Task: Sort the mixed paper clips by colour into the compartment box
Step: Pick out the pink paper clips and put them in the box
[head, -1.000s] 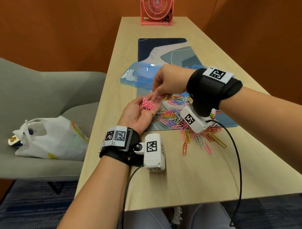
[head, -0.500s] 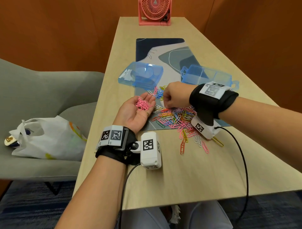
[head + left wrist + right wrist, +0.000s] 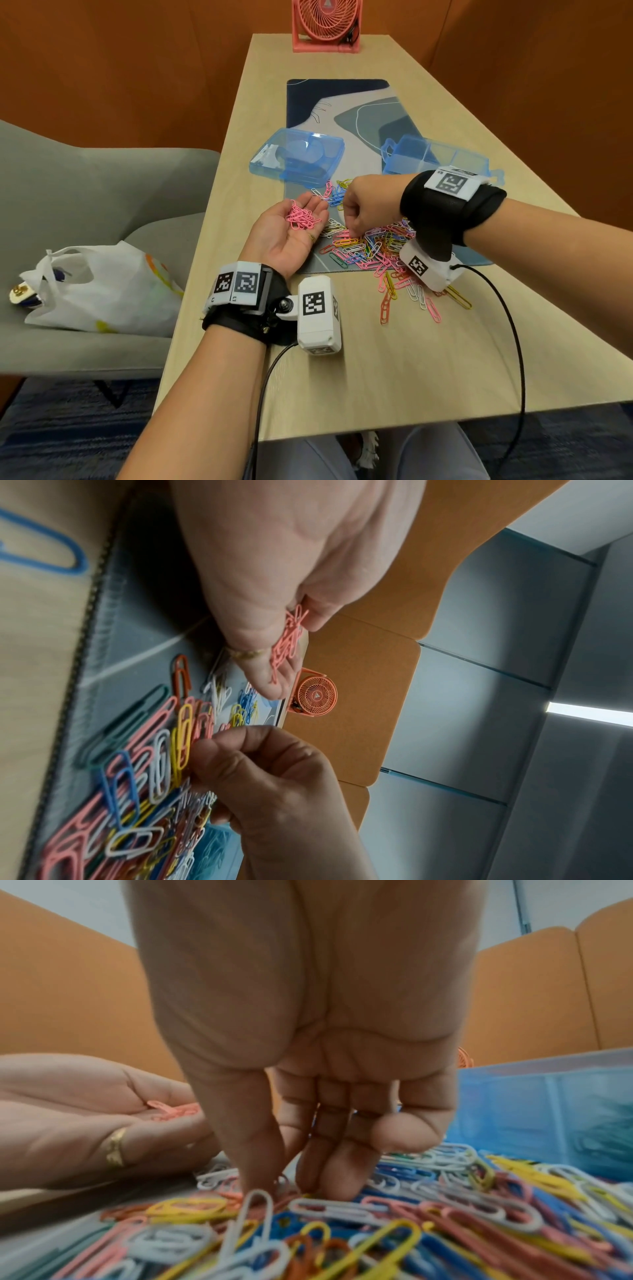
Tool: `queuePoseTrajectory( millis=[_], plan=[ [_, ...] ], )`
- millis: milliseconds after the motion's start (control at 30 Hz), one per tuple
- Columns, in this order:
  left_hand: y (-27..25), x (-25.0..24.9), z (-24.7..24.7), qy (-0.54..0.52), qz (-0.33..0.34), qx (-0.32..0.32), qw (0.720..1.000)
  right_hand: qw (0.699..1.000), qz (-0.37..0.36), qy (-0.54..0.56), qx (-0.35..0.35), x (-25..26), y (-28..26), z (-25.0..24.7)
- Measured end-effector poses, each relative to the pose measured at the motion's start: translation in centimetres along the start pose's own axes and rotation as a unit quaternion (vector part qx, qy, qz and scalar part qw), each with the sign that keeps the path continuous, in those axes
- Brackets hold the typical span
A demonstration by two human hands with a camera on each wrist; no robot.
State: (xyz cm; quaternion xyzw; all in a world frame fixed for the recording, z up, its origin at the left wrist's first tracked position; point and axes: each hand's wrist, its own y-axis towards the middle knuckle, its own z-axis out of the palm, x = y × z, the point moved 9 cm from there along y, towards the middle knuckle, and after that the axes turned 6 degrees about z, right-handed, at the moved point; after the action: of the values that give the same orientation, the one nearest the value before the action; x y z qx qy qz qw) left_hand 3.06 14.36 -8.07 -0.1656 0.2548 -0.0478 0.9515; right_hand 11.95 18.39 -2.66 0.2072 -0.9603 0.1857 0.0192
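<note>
A long pale wooden table (image 3: 394,370) carries a blue-grey patterned desk mat (image 3: 337,102), and on the mat sit a translucent blue plastic lid (image 3: 298,156) and, further right, the translucent blue compartment box (image 3: 435,156). Near the mat's front edge sprawls the heap of mixed coloured wire paper clips (image 3: 373,246), some spilling onto bare wood.

The step in hand looks like gathering pink ones. The left hand (image 3: 291,233) lies palm up with fingers relaxed, cupping a small bunch of pink paper clips (image 3: 301,217) (nothing gripped, just resting there). The right hand (image 3: 368,202) reaches down into the heap, thumb and forefinger tips (image 3: 255,1180) drawn together at a clip; the wrist view is blurred there, so whether one is actually pinched I cannot tell.

Next, the pick needs a clean lift of a single pink clip free of its tangled neighbours, then a drop into the waiting palm; later the handful must go into one compartment.
</note>
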Motion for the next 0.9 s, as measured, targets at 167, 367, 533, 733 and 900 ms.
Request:
queuePoseTrajectory(
  millis=[167,367,533,733,900],
  plan=[
    [0.0,0.0,-0.1,0.003,0.000,-0.002,1.000,0.999,0.017,0.051,0.002,-0.6,-0.1,-0.4],
    [0.0,0.0,0.0,0.018,0.000,-0.005,1.000,0.995,0.023,0.090,-0.038,-0.8,-0.3,-2.7],
    [-0.3,0.6,0.8,0.002,-0.017,0.022,1.000,0.985,-0.029,0.156,-0.063,1.6,-0.9,-4.4],
    [-0.6,0.8,0.9,-0.016,-0.027,0.024,0.999,0.985,-0.010,0.141,-0.100,1.1,-1.1,-5.4],
    [-0.1,0.5,0.3,-0.001,-0.019,0.009,1.000,0.998,0.023,0.051,-0.042,-0.6,-0.9,-2.4]
  ],
)
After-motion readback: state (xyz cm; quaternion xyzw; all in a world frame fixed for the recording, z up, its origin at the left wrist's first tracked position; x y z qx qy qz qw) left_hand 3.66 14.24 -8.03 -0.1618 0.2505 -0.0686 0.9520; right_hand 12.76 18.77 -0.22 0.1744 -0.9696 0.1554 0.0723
